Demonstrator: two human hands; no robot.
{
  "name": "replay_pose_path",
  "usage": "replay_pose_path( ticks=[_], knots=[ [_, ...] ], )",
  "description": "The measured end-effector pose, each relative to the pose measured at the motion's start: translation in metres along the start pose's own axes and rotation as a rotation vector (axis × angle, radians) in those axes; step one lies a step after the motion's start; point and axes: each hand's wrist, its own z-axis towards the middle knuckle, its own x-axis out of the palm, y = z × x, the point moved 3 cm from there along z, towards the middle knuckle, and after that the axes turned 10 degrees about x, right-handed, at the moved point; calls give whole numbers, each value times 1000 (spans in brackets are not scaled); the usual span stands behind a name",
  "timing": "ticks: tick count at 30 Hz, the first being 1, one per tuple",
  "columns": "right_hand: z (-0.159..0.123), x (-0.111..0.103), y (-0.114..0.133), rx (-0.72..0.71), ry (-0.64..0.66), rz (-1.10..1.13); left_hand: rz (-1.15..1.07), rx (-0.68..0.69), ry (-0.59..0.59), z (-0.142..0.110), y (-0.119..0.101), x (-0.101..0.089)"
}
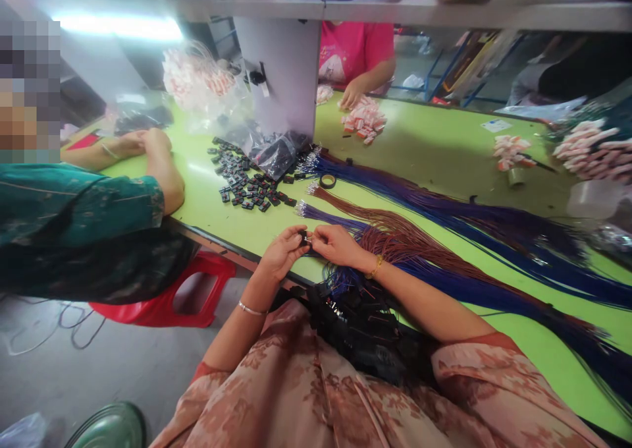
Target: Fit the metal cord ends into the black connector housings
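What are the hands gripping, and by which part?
The left hand holds a small black piece by its left side, in the fingertips. The right hand is pinched close at its right; what it grips is too small to tell.

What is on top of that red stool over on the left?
Dark clothing drapes over the red stool, apparently from the seated person in teal. It covers most of the seat, so anything else there cannot be seen.
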Motion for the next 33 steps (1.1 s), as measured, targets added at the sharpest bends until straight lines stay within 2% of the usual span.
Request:
replay_pose_path(
  ticks=[7,12,18,25,28,29,31,33],
  knots=[
    [2,2,-3,33,34,122,91,32,0,0,-1,1],
    [1,6,-5,14,57,130,202,101,-63,-4,3,4],
    [0,4,-1,-87,53,-9,167,120,-136,-6,5,3],
    [0,6,-1,-25,24,-148,226,165,-185,-5,11,6],
    [13,-5,-3,-42,41,-193,220,158,-167,-6,7,9],
    [19,-11,-6,-24,9,-218,222,161,-157,-6,5,9],
    [33,-19,-13,39,-71,-348,228,174,-135,-5,1,11],
    [46,-20,-21,104,-78,-506,219,176,-119,-1,1,11]
  ],
)
